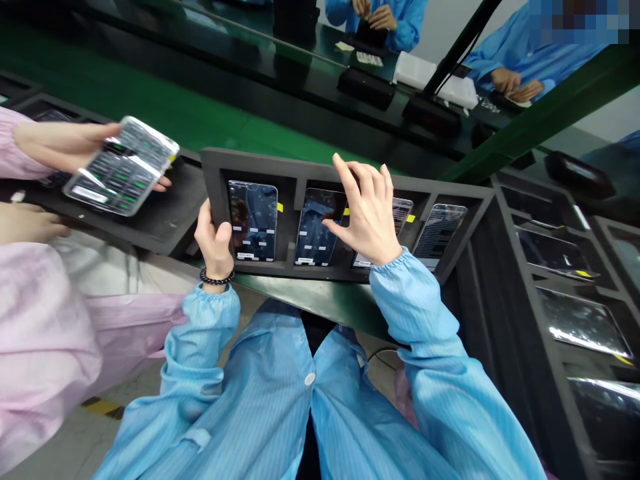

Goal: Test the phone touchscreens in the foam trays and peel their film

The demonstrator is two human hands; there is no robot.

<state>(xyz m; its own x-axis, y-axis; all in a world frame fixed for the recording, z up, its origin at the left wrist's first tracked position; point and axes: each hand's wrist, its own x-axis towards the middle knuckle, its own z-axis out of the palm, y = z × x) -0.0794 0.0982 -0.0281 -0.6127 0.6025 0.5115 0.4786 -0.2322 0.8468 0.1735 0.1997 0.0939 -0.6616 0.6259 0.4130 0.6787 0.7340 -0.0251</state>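
A dark foam tray with several compartments lies in front of me, a smartphone in each. My left hand, with a beaded bracelet at the wrist, grips the tray's left end. The leftmost phone has a lit dark screen and a yellow tab at its side. Beside it lies a second phone, also dark-screened. Over the middle of the tray hovers my right hand, open, thumb and fingers apart and holding nothing. It partly hides a third phone. The rightmost phone shows lines of text.
At my left, a co-worker's hand in a pink sleeve holds a phone over another foam tray. Stacked trays with phones stand on the right. Across the green bench, people in blue work with their hands.
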